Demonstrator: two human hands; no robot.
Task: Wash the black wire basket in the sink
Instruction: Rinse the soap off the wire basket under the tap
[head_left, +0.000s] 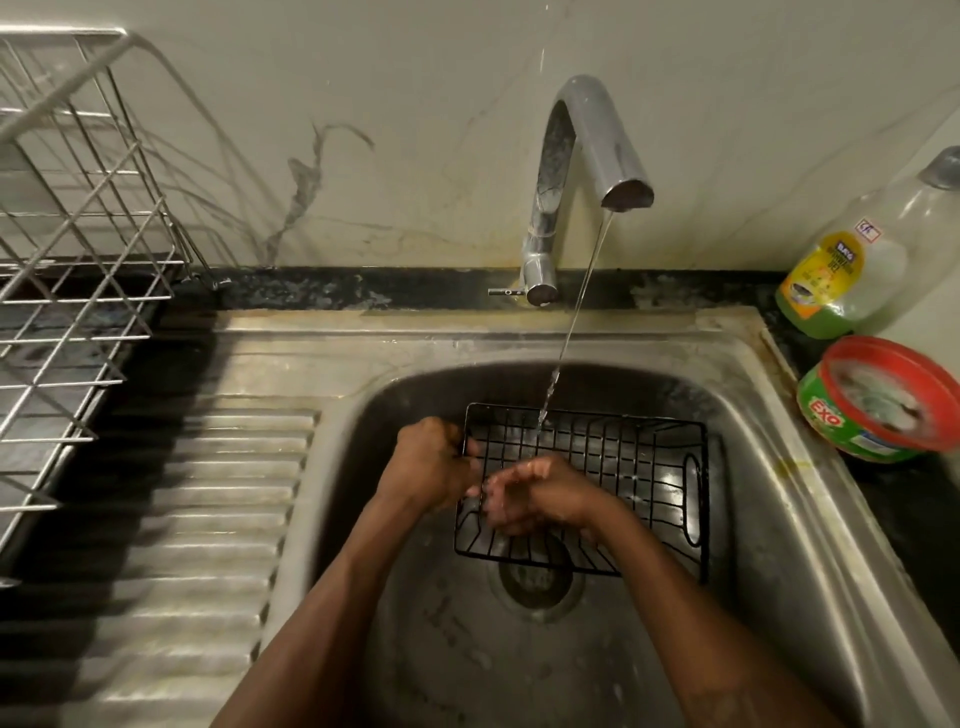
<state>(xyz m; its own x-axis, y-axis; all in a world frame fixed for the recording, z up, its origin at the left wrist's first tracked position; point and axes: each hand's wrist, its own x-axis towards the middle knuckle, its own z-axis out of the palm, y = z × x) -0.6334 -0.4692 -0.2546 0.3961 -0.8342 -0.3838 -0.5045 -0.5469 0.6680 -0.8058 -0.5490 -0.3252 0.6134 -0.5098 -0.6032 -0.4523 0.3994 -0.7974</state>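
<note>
Dim, yellowish light; deep shadow beneath the dish rack (85, 300); glints on faucet (602, 140) and sink (519, 340) rim; edges bowed.

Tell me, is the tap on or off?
On. A thin stream of water falls from the tap onto the black wire basket in the sink.

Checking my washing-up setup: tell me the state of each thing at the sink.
Tap: running.
Basket: in sink, under the stream.
Left hand: grips basket's left rim.
Right hand: fingers relaxed, inside basket.
Bottle: capped, green liquid low.
Tub: lid off.
</note>
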